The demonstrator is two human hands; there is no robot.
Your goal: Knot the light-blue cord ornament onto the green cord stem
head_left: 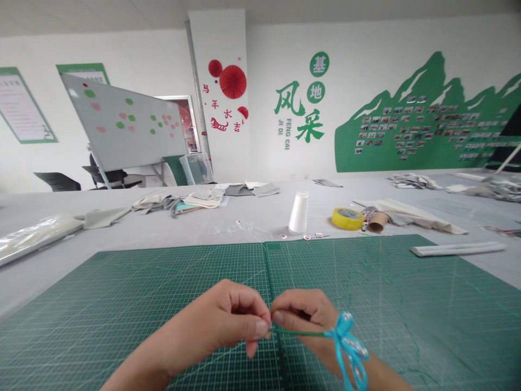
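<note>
Over the cutting mat (171,293), left fingers (261,327) pinch a green stem (303,333), right fingers (279,317) closed just beside.

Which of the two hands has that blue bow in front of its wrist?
The right hand. The blue bow overlaps its wrist in view; the left hand has a bare wrist, clear of the bow.

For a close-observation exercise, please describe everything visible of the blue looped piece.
The bright blue piece looks like soft cord, gathered into several loops with pale, shiny glints. It hangs at one end of a thin green stem, before the right hand's wrist; the left hand's fingers meet the stem's other end.
</note>
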